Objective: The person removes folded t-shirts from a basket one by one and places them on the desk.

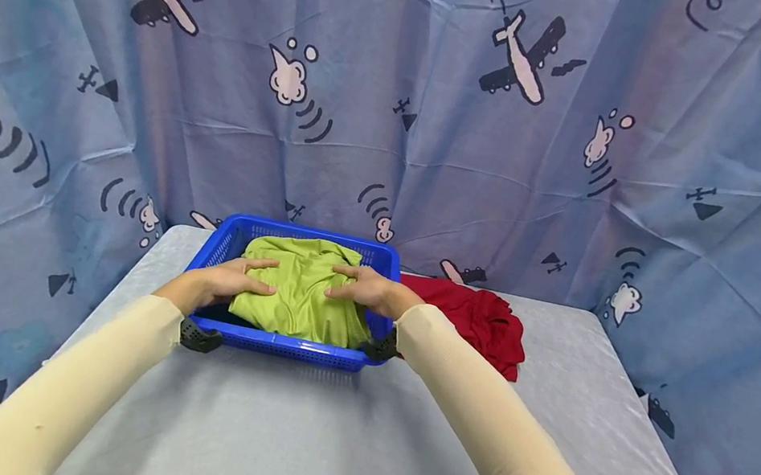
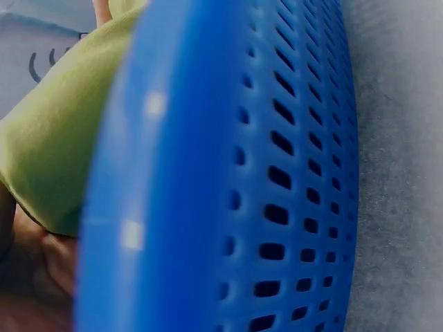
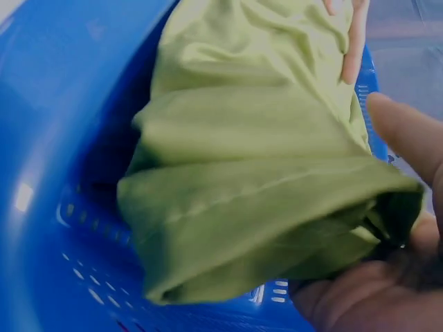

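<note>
A folded lime-green garment [image 1: 299,299] fills most of a blue plastic basket [image 1: 299,345]. My left hand [image 1: 222,282] holds the garment's left side, thumb and a finger spread over its top. On the opposite side my right hand [image 1: 370,291] grips it. The right wrist view shows the right hand [image 3: 377,297] with fingers under the stitched hem of the garment [image 3: 242,138] and thumb raised above. In the left wrist view the basket's rim [image 2: 166,173] hides much of the left hand [image 2: 41,270], which is under the garment [image 2: 62,131].
A crumpled red cloth [image 1: 485,325] lies on the table right of the basket, partly behind the right forearm. Something dark [image 1: 224,314] shows in the basket's front left corner. The light grey table [image 1: 293,444] stretches in front, with a blue patterned curtain [image 1: 370,106] behind.
</note>
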The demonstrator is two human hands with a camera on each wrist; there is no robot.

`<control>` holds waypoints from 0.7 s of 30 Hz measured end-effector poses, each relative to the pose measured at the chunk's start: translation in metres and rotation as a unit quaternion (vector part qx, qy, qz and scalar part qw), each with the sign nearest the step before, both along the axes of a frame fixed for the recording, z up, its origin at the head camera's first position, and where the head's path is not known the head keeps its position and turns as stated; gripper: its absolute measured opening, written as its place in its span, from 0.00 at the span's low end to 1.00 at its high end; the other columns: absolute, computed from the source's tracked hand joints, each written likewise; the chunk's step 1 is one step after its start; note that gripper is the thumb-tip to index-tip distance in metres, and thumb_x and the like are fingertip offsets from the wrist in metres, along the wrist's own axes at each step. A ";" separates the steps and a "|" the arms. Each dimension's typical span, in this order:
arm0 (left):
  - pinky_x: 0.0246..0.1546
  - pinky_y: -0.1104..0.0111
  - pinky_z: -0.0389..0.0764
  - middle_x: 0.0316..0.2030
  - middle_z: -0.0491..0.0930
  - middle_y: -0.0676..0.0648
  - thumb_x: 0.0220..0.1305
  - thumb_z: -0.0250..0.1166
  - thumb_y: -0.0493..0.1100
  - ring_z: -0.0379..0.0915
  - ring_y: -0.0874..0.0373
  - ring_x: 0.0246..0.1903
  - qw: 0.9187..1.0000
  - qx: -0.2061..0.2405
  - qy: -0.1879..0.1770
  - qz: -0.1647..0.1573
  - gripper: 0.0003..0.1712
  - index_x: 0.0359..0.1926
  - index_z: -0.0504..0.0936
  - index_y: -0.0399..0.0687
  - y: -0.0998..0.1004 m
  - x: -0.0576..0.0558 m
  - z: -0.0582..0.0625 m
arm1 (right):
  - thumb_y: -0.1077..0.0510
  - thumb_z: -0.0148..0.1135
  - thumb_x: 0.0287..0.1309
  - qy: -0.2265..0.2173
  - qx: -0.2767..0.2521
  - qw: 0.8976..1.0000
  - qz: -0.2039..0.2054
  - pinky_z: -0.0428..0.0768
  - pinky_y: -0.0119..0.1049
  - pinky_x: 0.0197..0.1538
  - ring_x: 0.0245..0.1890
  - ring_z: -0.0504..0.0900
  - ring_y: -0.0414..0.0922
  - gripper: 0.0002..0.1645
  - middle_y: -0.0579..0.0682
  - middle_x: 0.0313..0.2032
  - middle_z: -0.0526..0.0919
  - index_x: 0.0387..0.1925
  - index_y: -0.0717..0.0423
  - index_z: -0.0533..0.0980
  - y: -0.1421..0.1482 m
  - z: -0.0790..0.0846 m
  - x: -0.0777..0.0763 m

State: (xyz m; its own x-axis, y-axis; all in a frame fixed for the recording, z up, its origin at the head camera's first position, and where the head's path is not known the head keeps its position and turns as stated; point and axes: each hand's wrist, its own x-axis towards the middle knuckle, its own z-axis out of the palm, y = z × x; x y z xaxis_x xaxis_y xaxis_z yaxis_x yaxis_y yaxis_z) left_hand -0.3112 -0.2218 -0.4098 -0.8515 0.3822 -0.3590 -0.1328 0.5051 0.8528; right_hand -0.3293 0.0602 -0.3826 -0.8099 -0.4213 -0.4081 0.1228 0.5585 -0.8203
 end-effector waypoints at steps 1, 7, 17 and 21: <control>0.75 0.41 0.54 0.81 0.29 0.35 0.70 0.64 0.48 0.35 0.34 0.79 1.000 0.004 -0.001 0.004 0.47 0.81 0.48 0.54 0.000 0.000 0.001 | 0.58 0.68 0.63 0.011 0.001 1.000 -0.006 0.59 0.53 0.78 0.79 0.53 0.53 0.43 0.55 0.81 0.47 0.77 0.45 0.62 0.000 0.001 0.000; 0.76 0.40 0.51 0.81 0.29 0.35 0.69 0.66 0.47 0.36 0.33 0.79 0.999 0.020 0.026 -0.008 0.49 0.82 0.48 0.53 -0.005 0.008 0.008 | 0.60 0.72 0.58 0.056 0.008 0.998 -0.018 0.58 0.52 0.78 0.80 0.49 0.52 0.47 0.54 0.81 0.49 0.76 0.42 0.64 0.002 0.004 0.004; 0.75 0.42 0.55 0.81 0.31 0.36 0.67 0.66 0.42 0.42 0.35 0.77 0.996 0.041 0.080 -0.019 0.50 0.81 0.48 0.51 -0.012 0.012 0.023 | 0.61 0.72 0.57 0.095 -0.014 0.995 -0.030 0.67 0.49 0.74 0.75 0.61 0.52 0.48 0.54 0.80 0.54 0.76 0.41 0.63 0.009 0.011 0.005; 0.67 0.57 0.67 0.81 0.35 0.38 0.66 0.67 0.42 0.55 0.43 0.71 0.995 0.039 0.096 -0.015 0.50 0.81 0.49 0.52 -0.014 0.014 0.032 | 0.59 0.72 0.58 0.106 -0.024 0.994 -0.029 0.67 0.49 0.74 0.75 0.62 0.52 0.47 0.53 0.80 0.54 0.76 0.41 0.63 0.010 0.017 0.006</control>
